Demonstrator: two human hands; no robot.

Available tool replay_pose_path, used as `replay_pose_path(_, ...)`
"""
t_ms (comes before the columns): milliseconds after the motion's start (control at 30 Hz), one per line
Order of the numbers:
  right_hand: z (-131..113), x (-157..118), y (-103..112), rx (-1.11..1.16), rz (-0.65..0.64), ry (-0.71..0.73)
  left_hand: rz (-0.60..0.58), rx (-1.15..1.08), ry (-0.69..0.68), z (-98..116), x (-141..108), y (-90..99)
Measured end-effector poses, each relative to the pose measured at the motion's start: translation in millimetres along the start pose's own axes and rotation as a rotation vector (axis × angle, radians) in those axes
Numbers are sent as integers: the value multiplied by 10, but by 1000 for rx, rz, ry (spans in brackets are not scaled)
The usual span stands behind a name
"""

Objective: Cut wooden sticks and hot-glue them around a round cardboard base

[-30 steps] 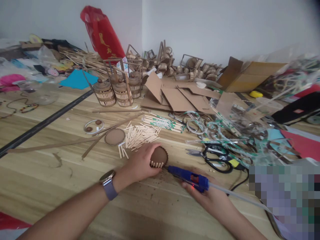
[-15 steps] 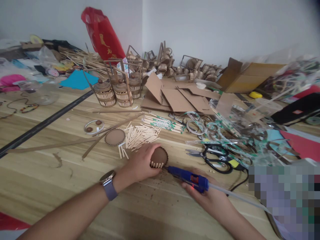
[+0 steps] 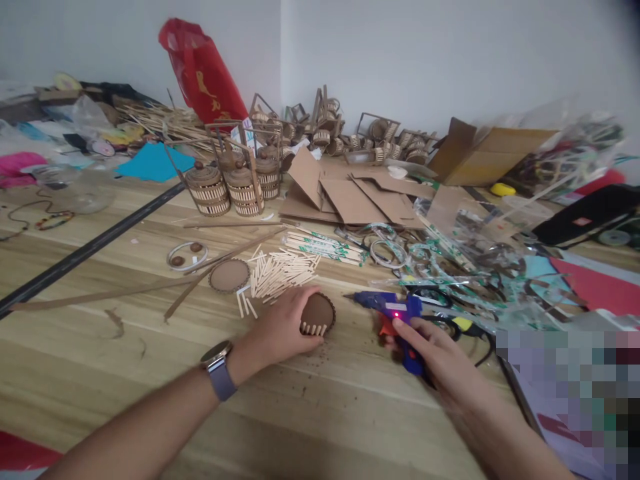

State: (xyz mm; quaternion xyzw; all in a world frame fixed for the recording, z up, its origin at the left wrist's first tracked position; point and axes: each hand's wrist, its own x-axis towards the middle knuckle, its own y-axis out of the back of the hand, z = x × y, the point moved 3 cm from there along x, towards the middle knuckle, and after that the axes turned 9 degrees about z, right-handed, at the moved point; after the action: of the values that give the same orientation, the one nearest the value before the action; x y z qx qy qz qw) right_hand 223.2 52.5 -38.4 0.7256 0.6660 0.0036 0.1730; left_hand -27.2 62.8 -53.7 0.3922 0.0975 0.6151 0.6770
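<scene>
Left hand (image 3: pixel 284 321): thumb and fingers clamped on rim of round brown cardboard disc (image 3: pixel 320 309), short pale wooden pegs (image 3: pixel 315 329) along near edge | right hand (image 3: pixel 436 348): fingers wrapped round blue plastic glue gun (image 3: pixel 404 307), nozzle apart from disc | disc on wood-grain table (image 3: pixel 75 353), probably light, stiff; pegs likely fragile, best take bare rim

Short sticks (image 3: pixel 283 272) lie heaped on our wooden bench (image 3: pixel 75 353), just beside a brown disc (image 3: pixel 229 275); around them we see brown strips (image 3: pixel 107 295), wrapped sticks (image 3: pixel 325 247), flat cardboard (image 3: pixel 353 200), a blue sheet (image 3: pixel 155 162), lidded baskets (image 3: pixel 207 191) and a black strip (image 3: pixel 95 249) slanting at left.
</scene>
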Motion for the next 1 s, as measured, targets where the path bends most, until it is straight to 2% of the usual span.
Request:
replay_pose_path(67,-33,47,55,-49,-56,21,-4,4,-3,7,-7,-2)
replay_pose_path(133,-61,87,138,-284,-60,140,-8,10,-11,20,-17,-3)
replay_pose_path(167,-84,99,182,-450,-27,234,-11,13,-16,28,-21,-4)
replay_pose_path(267,-229,81,241,-915,180,555,-17,18,-21,45,-29,-2)
replay_pose_path(333,-374,47,156,-1060,221,730,-24,16,-15,49,-28,-2)
replay_pose_path(467,-688,92,-285,-1065,-61,946,-21,21,-10,43,-24,-8)
replay_pose_path(633,-916,456,-927,-1124,-298,997,-19,26,-20,41,-15,-10)
replay_pose_path(767,-935,727,-1304,-1149,-329,1008,-23,20,-3,47,-5,7)
replay_pose_path(867,-895,823,-1455,-1171,-323,993,-27,3,-12,56,-2,21)
replay_pose_path(1000,-856,860,-1488,-1147,-301,972,-34,4,-31,52,0,22)
